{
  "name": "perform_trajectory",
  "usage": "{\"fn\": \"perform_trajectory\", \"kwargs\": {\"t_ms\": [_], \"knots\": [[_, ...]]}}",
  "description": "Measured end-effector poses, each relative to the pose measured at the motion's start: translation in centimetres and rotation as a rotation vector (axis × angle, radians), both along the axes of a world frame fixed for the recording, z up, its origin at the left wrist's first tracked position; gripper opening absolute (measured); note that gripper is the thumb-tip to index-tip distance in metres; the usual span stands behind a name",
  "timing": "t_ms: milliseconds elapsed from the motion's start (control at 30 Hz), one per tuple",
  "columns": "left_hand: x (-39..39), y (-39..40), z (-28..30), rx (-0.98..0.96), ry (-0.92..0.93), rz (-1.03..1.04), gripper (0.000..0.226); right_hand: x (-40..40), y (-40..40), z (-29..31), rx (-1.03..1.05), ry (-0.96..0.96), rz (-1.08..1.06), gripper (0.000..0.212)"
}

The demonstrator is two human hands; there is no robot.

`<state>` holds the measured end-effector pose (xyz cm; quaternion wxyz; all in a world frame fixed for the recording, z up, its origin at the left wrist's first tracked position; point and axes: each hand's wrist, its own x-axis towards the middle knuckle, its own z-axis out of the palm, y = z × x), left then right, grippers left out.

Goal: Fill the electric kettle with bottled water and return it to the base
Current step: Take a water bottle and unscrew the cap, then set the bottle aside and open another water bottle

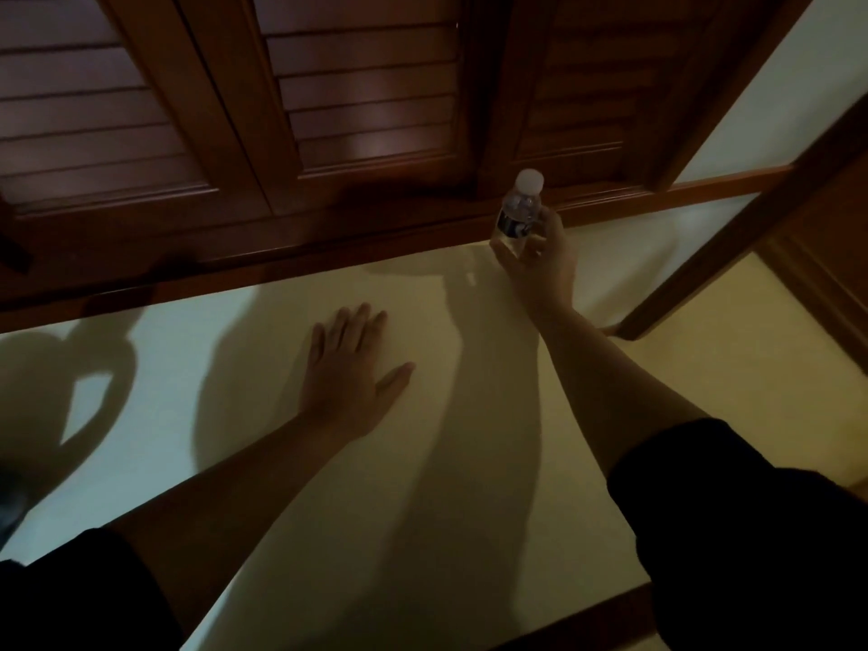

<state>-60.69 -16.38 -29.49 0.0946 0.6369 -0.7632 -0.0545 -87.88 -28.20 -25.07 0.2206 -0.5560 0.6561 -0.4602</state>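
A small clear water bottle (pixel 516 211) with a white cap and a dark label stands upright at the back right of the pale counter (pixel 422 462). My right hand (pixel 540 260) grips its lower half, fingers curled round it. Flat on the counter's middle lies my left hand (pixel 350 368), fingers straight and spread, holding nothing. The kettle itself is out of view; only a kettle-shaped shadow (pixel 70 368) falls on the counter at the left.
Dark wooden louvred shutters (pixel 366 86) and a wooden ledge (pixel 282 256) run along the back of the counter. A wooden frame post (pixel 732 237) slants down at the right. The counter's front edge (pixel 587 617) shows at the bottom.
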Motion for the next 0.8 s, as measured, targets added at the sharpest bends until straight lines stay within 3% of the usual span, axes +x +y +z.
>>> {"fn": "perform_trajectory", "kwargs": {"t_ms": [300,533,667,800], "knots": [[0.1,-0.1,-0.1,0.004,0.011,0.005,0.083,0.2,-1.4,0.2,0.042,-0.044,0.007,0.073],[0.3,-0.5,-0.1,0.047,0.099,0.018,0.087,-0.3,3.2,0.1,0.116,-0.122,-0.037,0.107],[1.8,-0.4,0.7,0.169,0.370,0.001,0.094,1.4,9.9,-0.3,0.097,-0.221,-0.049,0.092],[5.0,3.1,2.5,0.215,0.555,0.029,0.076,4.9,17.0,1.5,0.113,-0.222,0.051,0.071]]}}
